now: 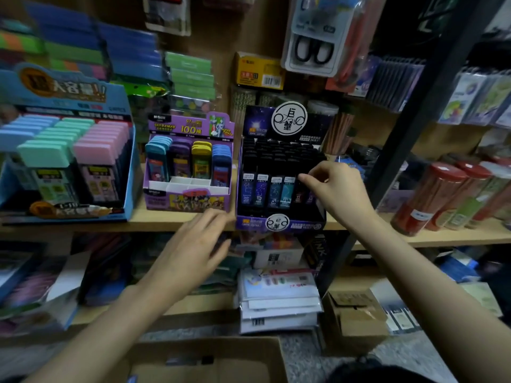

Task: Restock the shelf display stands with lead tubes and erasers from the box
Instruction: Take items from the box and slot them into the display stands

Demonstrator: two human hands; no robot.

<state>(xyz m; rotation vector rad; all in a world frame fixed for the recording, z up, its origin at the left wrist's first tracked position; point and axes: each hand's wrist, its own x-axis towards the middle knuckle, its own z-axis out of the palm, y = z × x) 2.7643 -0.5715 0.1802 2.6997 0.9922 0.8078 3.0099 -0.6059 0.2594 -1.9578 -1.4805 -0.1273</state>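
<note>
On the wooden shelf (166, 221) stands a dark constellation display stand (279, 222) filled with rows of lead tubes (276, 189). My right hand (336, 189) reaches over its front row from the right, fingers curled, and pinches the top of a dark lead tube (300, 193) standing in that row. My left hand (193, 247) hovers with straight fingers at the shelf edge, just below the purple lead-tube stand (188, 197), whose front compartments are bare. A blue stand of pastel erasers (66, 161) is at the left. The cardboard box (249, 363) lies open at the bottom.
Red-capped clear jars (439, 200) stand on the shelf at right, behind a black upright post (409, 128). Packaged scissors (315, 37) hang above. The lower shelf holds stacked paper packs (279, 297), and a small brown carton (356, 316) sits on the floor.
</note>
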